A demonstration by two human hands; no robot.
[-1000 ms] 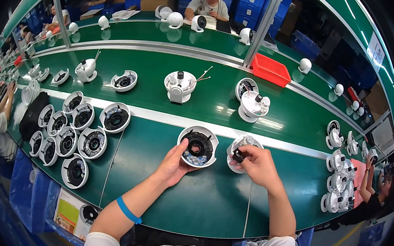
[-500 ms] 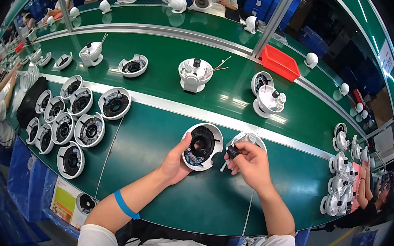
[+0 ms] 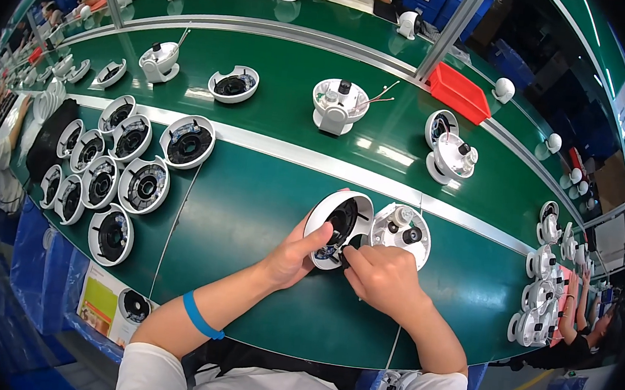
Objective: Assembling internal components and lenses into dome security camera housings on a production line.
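My left hand [image 3: 294,256] grips a white camera housing shell [image 3: 362,208], thumb over its near rim and fingers beneath. Inside the shell sit a black ring and a piece of circuit board; its open side tilts to the right. At its lower right edge, my right hand [image 3: 385,279] has its fingers pinched together; what they hold is mostly hidden, with a small dark part showing beside the fingertips. Just beyond the right hand, a matching white housing half [image 3: 420,258] rests on the table, bearing a black cylinder [image 3: 412,235] and a clear round part.
Several white shells with black rings [image 3: 144,185] cluster at the left. Across a metal strip, a green belt [image 3: 274,128] carries assemblies, including one with upright wires [image 3: 340,107]. A red tray [image 3: 459,93] stands at the back right. Stacked housings [image 3: 538,293] line the right edge.
My right hand has moved left from the second housing to the shell's edge. The shell has tilted toward the right hand. The second housing now shows more fully. The view has shifted slightly.
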